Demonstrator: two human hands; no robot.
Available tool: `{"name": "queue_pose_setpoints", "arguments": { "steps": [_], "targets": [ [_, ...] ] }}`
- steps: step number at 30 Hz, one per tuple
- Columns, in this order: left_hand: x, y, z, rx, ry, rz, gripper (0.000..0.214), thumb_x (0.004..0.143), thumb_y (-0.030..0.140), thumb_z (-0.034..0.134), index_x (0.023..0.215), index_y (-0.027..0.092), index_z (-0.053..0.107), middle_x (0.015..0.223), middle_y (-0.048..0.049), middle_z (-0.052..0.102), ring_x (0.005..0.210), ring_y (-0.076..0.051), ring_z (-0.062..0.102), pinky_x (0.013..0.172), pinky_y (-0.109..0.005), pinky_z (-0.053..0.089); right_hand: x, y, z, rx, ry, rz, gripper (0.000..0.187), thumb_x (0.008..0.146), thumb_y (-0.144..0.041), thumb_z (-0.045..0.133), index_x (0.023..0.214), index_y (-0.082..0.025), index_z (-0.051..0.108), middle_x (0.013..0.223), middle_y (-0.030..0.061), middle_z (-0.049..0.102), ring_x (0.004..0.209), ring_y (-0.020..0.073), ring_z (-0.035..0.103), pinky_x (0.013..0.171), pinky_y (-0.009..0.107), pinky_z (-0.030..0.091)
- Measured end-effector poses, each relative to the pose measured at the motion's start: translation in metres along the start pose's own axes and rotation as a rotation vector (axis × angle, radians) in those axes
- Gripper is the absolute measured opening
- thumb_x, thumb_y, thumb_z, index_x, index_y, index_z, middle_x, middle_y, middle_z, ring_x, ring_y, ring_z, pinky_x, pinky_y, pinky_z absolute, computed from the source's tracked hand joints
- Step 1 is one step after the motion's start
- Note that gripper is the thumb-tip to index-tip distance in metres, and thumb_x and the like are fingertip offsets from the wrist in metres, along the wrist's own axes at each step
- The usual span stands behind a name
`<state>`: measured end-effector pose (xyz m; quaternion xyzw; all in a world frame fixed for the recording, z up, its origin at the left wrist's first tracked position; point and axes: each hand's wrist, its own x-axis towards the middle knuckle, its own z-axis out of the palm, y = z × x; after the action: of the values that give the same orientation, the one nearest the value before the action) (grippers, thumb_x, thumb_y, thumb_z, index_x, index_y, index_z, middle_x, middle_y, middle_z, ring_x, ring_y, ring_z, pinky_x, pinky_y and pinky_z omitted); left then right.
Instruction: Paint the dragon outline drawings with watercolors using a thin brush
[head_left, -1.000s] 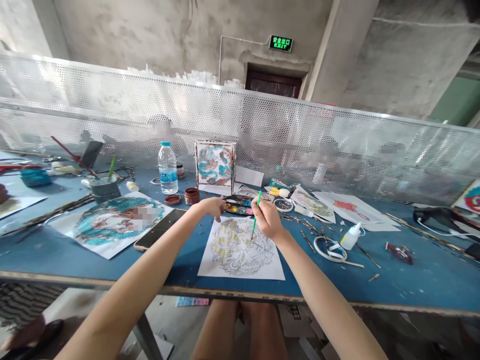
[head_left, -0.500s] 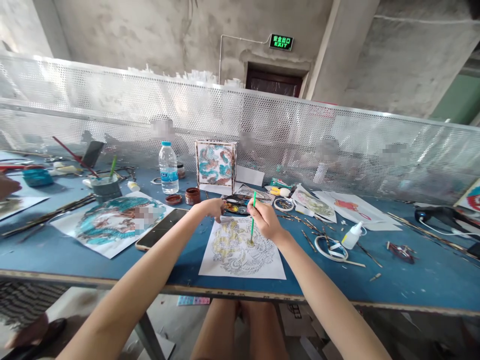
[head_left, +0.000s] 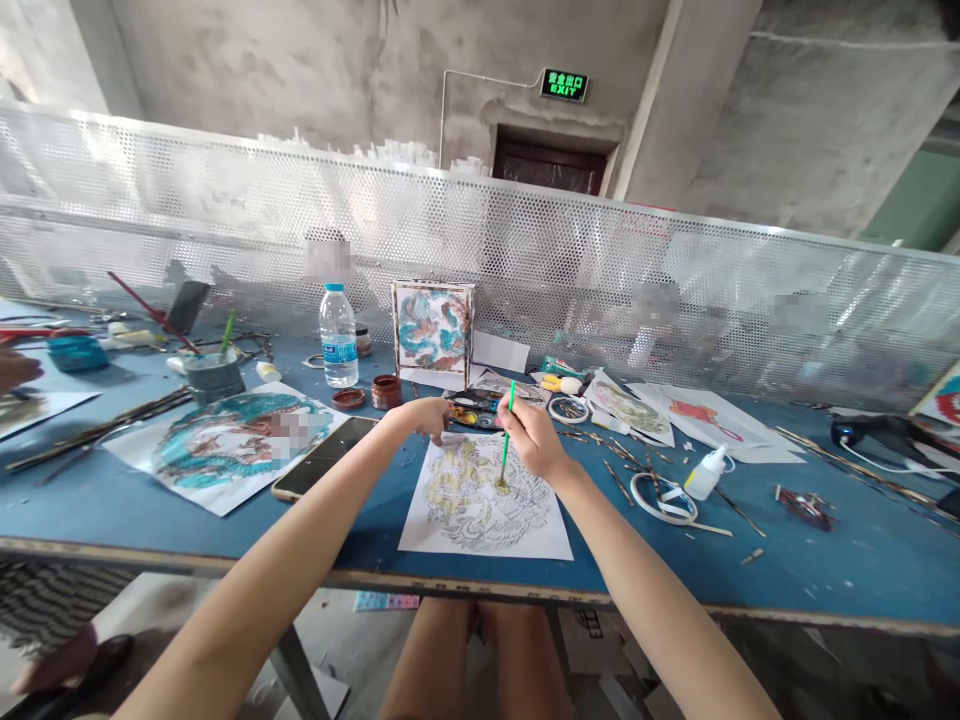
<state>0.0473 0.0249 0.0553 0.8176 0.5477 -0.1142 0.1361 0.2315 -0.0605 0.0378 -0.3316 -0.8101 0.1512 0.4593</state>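
My right hand [head_left: 531,438] is closed around a green-handled paintbrush [head_left: 508,432]. The brush stands nearly upright, its tip touching the line drawing on a white paper sheet [head_left: 484,530]. Yellow-gold paint covers parts of the drawing's left and upper area; the rest shows bare dark lines. My left hand [head_left: 425,418] rests at the sheet's upper left corner with bent fingers pointing down, apparently pressing on the paper; some fingers are hidden. Just beyond the sheet, between both hands, lies a dark paint palette [head_left: 474,410] with yellow and brown paint.
Left of my arm lie a phone [head_left: 319,465] and a teal-and-brown painting [head_left: 214,455]. A water bottle [head_left: 339,340], a brown paint jar [head_left: 386,391] and a framed painting [head_left: 433,330] stand behind. Rightward are a tape roll [head_left: 663,498] and glue bottle [head_left: 706,474]. Another person's hand [head_left: 16,370] shows far left.
The brush tip has shifted very slightly on the drawing. Both hands keep nearly the same place, and the whole view has moved only a touch.
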Motion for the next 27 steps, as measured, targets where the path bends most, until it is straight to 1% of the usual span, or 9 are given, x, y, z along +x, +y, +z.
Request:
{"name": "queue_pose_setpoints", "arguments": {
  "steps": [3,5,7,9,12,15,18,22,27],
  "targets": [
    [0.001,-0.001,0.002,-0.013,0.014,0.000,0.065,0.051,0.025,0.075,0.112,0.012,0.057,0.074,-0.0073,0.067,0.054,-0.015,0.056,0.048,-0.022,0.045,0.001,-0.001,0.000,-0.007,-0.061,0.007,0.026,0.090,-0.036,0.033,0.071,-0.021,0.042,0.055,-0.0026,0.039,0.049,0.0124,0.039,0.053,0.025,0.032],
    [0.004,-0.004,0.003,-0.032,0.016,-0.004,0.061,0.052,0.021,0.074,0.110,0.011,0.059,0.069,-0.0061,0.066,0.052,-0.015,0.054,0.047,-0.022,0.043,0.001,0.000,0.000,-0.017,-0.046,0.019,0.026,0.091,-0.035,0.033,0.072,-0.021,0.042,0.054,-0.0031,0.038,0.048,0.0123,0.039,0.052,0.025,0.031],
    [0.007,-0.007,0.004,-0.052,0.017,-0.002,0.054,0.051,0.019,0.074,0.103,0.010,0.062,0.064,-0.0042,0.064,0.052,-0.014,0.053,0.047,-0.022,0.042,0.001,0.001,0.000,-0.037,-0.009,0.023,0.025,0.091,-0.035,0.032,0.074,-0.021,0.044,0.054,-0.0031,0.039,0.048,0.0124,0.040,0.053,0.025,0.033],
    [0.010,-0.010,0.005,-0.100,0.061,0.049,0.042,0.050,0.016,0.072,0.091,0.011,0.066,0.061,-0.0019,0.061,0.052,-0.013,0.051,0.048,-0.021,0.040,0.001,0.002,0.000,-0.061,-0.004,0.022,0.025,0.091,-0.035,0.032,0.075,-0.021,0.046,0.053,-0.0029,0.042,0.048,0.0127,0.042,0.053,0.025,0.034],
    [0.008,-0.007,0.003,-0.337,0.146,0.282,0.026,0.058,0.018,0.065,0.084,0.013,0.067,0.061,0.0011,0.056,0.051,-0.009,0.045,0.047,-0.019,0.035,0.001,0.002,0.000,-0.162,0.044,-0.024,0.021,0.090,-0.033,0.035,0.081,-0.020,0.049,0.058,-0.0009,0.050,0.053,0.0142,0.050,0.055,0.026,0.037],
    [-0.002,0.005,0.000,-0.666,0.097,0.611,0.030,0.069,0.025,0.057,0.096,0.014,0.063,0.064,0.0019,0.052,0.052,-0.008,0.041,0.047,-0.020,0.033,0.000,0.001,0.001,-0.260,0.186,-0.111,0.015,0.089,-0.030,0.041,0.092,-0.020,0.051,0.075,0.0042,0.060,0.069,0.0175,0.058,0.063,0.028,0.042],
    [-0.013,0.021,-0.002,-0.860,0.078,0.793,0.025,0.070,0.024,0.057,0.094,0.014,0.060,0.064,0.0027,0.048,0.053,-0.008,0.039,0.048,-0.020,0.032,0.001,0.000,0.004,-0.278,0.262,-0.193,0.014,0.088,-0.026,0.043,0.097,-0.020,0.053,0.088,0.0070,0.062,0.087,0.0199,0.059,0.074,0.030,0.044],
    [-0.022,0.030,-0.004,-0.915,0.112,0.830,0.011,0.070,0.023,0.057,0.076,0.013,0.057,0.060,0.0038,0.045,0.053,-0.007,0.040,0.051,-0.021,0.033,0.002,0.001,0.007,-0.255,0.304,-0.215,0.013,0.088,-0.023,0.044,0.094,-0.022,0.056,0.088,0.0057,0.063,0.089,0.0190,0.058,0.078,0.031,0.045],
    [-0.024,0.031,-0.006,-0.902,0.113,0.789,0.015,0.069,0.027,0.060,0.072,0.012,0.056,0.062,0.0024,0.048,0.056,-0.008,0.045,0.053,-0.022,0.037,0.003,0.002,0.005,-0.261,0.354,-0.203,0.012,0.087,-0.024,0.047,0.092,-0.022,0.058,0.088,0.0043,0.063,0.087,0.0183,0.057,0.078,0.032,0.045]
  ]
}}
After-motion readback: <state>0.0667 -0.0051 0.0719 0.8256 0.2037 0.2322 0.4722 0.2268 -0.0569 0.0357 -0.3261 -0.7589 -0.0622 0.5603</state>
